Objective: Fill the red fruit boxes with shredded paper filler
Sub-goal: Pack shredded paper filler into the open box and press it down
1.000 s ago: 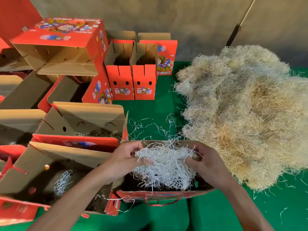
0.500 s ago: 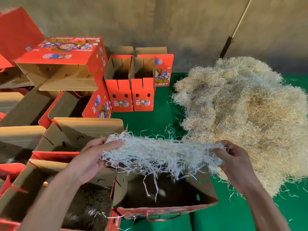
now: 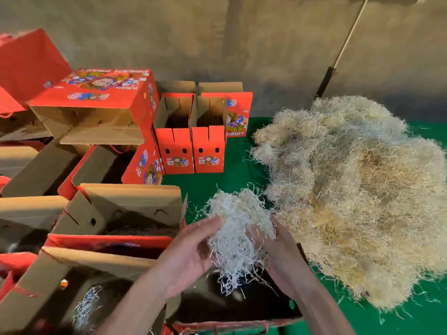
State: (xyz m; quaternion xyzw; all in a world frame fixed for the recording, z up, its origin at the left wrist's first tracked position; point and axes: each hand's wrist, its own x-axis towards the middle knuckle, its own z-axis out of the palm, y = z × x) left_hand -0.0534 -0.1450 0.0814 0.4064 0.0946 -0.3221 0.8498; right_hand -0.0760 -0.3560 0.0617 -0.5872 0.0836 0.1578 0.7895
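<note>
Shredded paper filler (image 3: 238, 228), a whitish clump, sits between your two hands, right above the open red fruit box (image 3: 242, 308) just under them. Your left hand (image 3: 191, 255) cups its left side with fairly straight fingers; your right hand (image 3: 278, 252) holds the other side, fingers partly buried in the strands, so I can't tell how tight. Right of your right hand is the huge straw-coloured heap (image 3: 358, 197) on the green cloth (image 3: 208, 187). Left of your left hand there's more open boxes (image 3: 116, 213).
</note>
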